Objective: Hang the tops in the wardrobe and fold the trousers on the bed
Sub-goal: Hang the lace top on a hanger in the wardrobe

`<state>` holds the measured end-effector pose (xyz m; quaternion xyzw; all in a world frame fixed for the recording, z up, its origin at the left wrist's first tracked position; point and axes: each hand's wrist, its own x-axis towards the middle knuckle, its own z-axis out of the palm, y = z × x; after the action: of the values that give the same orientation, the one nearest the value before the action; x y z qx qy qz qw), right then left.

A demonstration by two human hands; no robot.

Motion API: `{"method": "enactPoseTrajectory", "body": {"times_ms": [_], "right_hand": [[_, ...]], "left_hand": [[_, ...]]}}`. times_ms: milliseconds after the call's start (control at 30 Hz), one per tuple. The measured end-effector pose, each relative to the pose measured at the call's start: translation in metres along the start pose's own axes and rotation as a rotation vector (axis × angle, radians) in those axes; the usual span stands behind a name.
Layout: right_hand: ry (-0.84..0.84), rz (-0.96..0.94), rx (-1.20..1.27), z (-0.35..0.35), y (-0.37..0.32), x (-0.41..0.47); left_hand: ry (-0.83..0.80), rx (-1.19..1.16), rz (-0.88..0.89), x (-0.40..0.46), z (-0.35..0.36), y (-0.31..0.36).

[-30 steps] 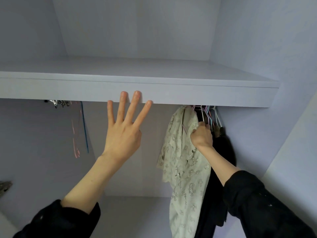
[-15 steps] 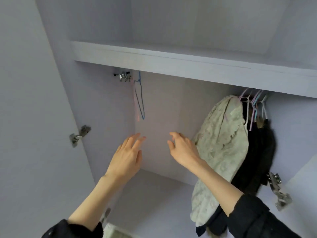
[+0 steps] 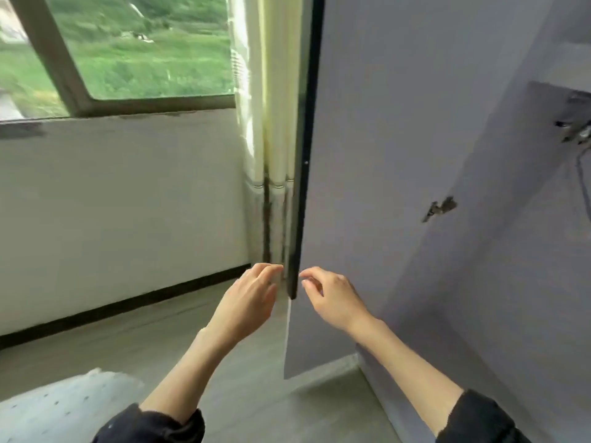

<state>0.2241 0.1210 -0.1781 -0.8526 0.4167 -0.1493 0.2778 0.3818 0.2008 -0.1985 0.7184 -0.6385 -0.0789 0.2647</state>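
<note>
Window point(image 3: 128, 49) now visible; hanging tops gone; left hand point(image 3: 248, 302), right hand point(image 3: 332, 297) lowered.

The wardrobe interior point(image 3: 572, 129) is cut off at the right edge, its rail fitting blurred beyond telling.

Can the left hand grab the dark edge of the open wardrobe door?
Probably yes. The left hand hangs open right beside the dark edge of the pale lilac wardrobe door, its fingers almost at it, and nothing stands between them.

Both hands reach forward empty, left hand point(image 3: 248, 297) and right hand point(image 3: 332, 295) loosely curled.
</note>
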Motion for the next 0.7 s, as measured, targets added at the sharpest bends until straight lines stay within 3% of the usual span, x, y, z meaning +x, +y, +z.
{"method": "enactPoseTrajectory", "body": {"times_ms": [133, 467, 700], "right_hand": [[-0.237, -0.138, 0.027, 0.084, -0.070, 0.058], [-0.434, -0.473, 0.128, 0.189, -0.234, 0.222], [-0.672, -0.771, 0.075, 0.288, -0.353, 0.298]], "left_hand": [[0.078, 0.057, -0.256, -0.031, -0.045, -0.097], [0.372, 0.043, -0.741, -0.047, -0.151, -0.258], [0.611, 0.019, -1.086, -0.093, -0.199, -0.351]]}}
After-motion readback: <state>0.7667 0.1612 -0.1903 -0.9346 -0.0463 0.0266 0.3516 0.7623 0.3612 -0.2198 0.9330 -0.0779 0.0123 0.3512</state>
